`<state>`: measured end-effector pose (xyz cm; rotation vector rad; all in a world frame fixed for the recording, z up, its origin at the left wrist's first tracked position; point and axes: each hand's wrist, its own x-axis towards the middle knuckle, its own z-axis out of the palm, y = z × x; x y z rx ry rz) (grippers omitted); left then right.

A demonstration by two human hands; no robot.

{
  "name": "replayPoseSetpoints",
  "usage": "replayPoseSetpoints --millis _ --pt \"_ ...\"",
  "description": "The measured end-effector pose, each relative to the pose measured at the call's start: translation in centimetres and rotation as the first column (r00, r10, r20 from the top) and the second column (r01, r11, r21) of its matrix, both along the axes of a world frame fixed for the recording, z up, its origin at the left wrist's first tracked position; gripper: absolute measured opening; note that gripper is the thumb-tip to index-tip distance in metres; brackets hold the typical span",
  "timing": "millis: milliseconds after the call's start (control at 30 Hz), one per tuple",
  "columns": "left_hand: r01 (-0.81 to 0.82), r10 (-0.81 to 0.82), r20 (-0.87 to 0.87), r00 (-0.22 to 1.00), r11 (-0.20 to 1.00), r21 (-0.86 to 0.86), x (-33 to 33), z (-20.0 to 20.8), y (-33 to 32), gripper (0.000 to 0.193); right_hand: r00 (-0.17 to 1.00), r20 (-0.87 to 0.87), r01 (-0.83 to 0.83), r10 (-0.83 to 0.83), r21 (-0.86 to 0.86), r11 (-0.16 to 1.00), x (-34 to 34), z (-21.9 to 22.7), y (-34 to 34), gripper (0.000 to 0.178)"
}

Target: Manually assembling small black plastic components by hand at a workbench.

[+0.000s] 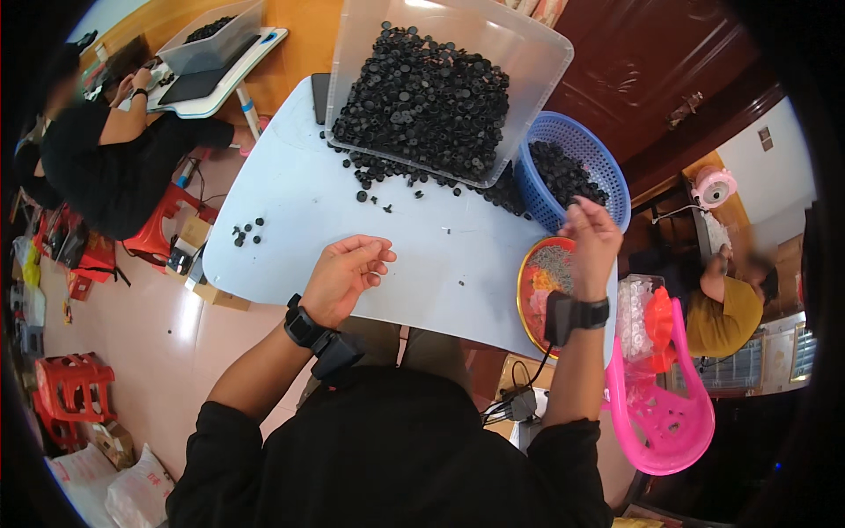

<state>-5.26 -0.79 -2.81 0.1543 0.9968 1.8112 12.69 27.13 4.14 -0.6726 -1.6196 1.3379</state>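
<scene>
white sacks (pixel 123 484) lower left, cardboard box (pixel 216 297)

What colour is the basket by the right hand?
Blue, holding black parts; head view shows the basket beside the right hand.

Your counter (pixel 308 211) has a smooth, pale blue top with a soft sheen. The tub (pixel 537 53) on it is clear, slightly frosted plastic, heaped with matt black plastic caps (pixel 422 97). Beside it the blue basket (pixel 607 158) is glossy perforated plastic. The orange bowl (pixel 526 290) looks like shiny plastic, holding dull grey metal bits. The pink chair (pixel 660 414) is glossy moulded plastic. Your sleeves (pixel 229 440) are matt black cloth.
</scene>
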Motion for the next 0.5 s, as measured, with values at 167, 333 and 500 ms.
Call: replayPoseSetpoints --millis 167,333,500 --pt "0.188 -0.193 -0.237 0.952 0.981 -0.045 2.3 4.1 2.2 0.022 0.915 0.099 -0.385 0.392 -0.081 0.919 -1.4 0.9 -8.5 0.019" --pt "0.326 -0.305 -0.285 0.909 0.945 0.026 3.7 4.9 3.4 0.021 0.807 0.302 -0.565 0.507 0.144 0.813 -1.6 1.0 -11.1 0.022" --pt "0.354 -0.333 -0.144 0.932 0.921 0.162 4.3 3.9 3.0 0.021 0.8 0.349 -0.579 0.487 0.24 0.779 -1.3 1.4 -12.0 0.027"
